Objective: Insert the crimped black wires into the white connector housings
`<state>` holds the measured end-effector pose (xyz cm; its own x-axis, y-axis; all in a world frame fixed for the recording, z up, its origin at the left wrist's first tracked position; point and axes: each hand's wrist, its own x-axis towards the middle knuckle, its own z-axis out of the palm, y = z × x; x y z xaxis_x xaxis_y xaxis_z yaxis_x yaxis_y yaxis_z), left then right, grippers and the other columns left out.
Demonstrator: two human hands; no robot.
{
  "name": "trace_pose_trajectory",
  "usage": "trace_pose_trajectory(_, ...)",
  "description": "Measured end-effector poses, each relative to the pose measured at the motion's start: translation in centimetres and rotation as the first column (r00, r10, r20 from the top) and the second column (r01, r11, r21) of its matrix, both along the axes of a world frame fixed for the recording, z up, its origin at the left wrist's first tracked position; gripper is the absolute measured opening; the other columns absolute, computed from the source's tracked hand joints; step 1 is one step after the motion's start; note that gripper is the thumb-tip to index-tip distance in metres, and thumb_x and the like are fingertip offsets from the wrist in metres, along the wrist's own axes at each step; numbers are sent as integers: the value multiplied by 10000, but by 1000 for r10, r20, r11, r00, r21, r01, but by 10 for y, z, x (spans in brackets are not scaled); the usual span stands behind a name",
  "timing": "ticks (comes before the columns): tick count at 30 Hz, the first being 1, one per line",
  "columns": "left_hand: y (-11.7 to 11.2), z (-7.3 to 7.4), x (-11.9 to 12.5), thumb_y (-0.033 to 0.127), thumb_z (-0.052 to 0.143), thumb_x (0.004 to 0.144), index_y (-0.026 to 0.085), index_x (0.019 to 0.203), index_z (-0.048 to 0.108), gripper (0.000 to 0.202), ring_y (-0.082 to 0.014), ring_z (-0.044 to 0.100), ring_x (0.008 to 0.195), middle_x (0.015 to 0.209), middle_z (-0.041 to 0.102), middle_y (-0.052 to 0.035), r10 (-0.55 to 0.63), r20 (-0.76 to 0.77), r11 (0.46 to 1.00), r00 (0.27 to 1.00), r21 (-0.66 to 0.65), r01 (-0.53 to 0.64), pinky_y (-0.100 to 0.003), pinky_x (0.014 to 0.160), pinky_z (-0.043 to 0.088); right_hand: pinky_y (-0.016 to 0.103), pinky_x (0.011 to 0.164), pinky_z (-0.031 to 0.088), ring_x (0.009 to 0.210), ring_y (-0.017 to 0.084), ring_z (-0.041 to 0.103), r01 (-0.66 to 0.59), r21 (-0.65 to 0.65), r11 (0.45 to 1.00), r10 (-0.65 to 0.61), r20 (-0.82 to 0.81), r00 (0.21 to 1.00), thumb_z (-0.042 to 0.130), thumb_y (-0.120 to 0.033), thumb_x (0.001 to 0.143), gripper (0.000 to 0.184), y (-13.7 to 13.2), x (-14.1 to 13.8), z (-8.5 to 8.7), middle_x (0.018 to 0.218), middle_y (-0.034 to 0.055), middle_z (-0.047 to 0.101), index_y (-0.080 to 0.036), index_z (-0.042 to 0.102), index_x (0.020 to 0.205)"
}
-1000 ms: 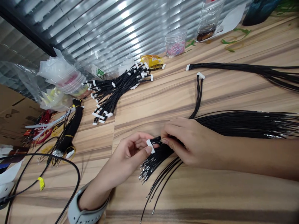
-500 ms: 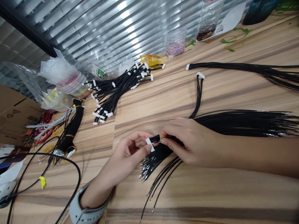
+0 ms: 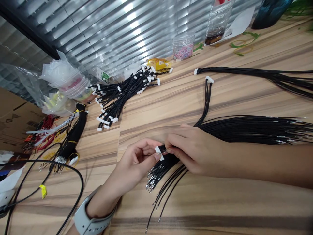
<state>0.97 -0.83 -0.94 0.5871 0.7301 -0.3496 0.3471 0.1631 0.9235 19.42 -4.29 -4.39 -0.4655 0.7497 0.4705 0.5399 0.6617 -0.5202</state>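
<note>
Crowding the right hand (image 3: 195, 150), black wires (image 3: 244, 130)

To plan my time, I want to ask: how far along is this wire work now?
Done: the pile of black wires already has white connectors on its ends. In hand: the left hand holds a white connector, and the right hand pinches black wires at it. Left: the long black wire bundle shows bare metal tips and no connectors at its far end.
</note>
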Motion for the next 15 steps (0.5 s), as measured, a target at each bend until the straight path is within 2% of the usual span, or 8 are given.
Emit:
trace_pose_trajectory(4, -1, 0, 2, 196, 632, 768, 165, 873, 613, 111, -100, 558, 714, 759, 625, -6, 46, 11, 999, 999, 4, -46, -196, 671, 431, 264, 615, 343, 614, 126, 464, 15, 0, 1000, -15, -33, 999, 413, -92, 830, 119, 1, 1, 1, 710, 26, 572, -158, 485, 760)
trace_pose_trajectory(9, 2, 1, 4, 213, 662, 744, 173, 883, 619, 151, -74, 548, 643, 713, 619, 14, 133, 38, 990, 990, -56, -131, -173, 607, 433, 248, 613, 375, 666, 131, 500, 71, -6, 997, -71, -68, 995, 453, -144, 864, 95, 2, 2, 3, 737, 38, 579, -130, 528, 808)
trace_pose_trajectory(13, 6, 1, 0, 189, 663, 745, 184, 888, 641, 145, -77, 564, 685, 740, 632, 13, 150, 38, 989, 988, -10, -150, -176, 662, 449, 244, 646, 398, 703, 127, 514, 52, 122, 991, -45, -58, 997, 430, -112, 884, 148, 4, 3, 1, 763, 51, 595, -106, 570, 836)
trace_pose_trajectory(15, 8, 1, -3, 189, 665, 746, 188, 893, 647, 148, -75, 560, 688, 745, 631, 13, 169, 37, 986, 985, 1, -170, -174, 672, 449, 261, 665, 402, 720, 137, 508, 76, 210, 975, -72, -23, 997, 425, -124, 891, 171, 4, 4, 1, 780, 66, 594, -100, 584, 832)
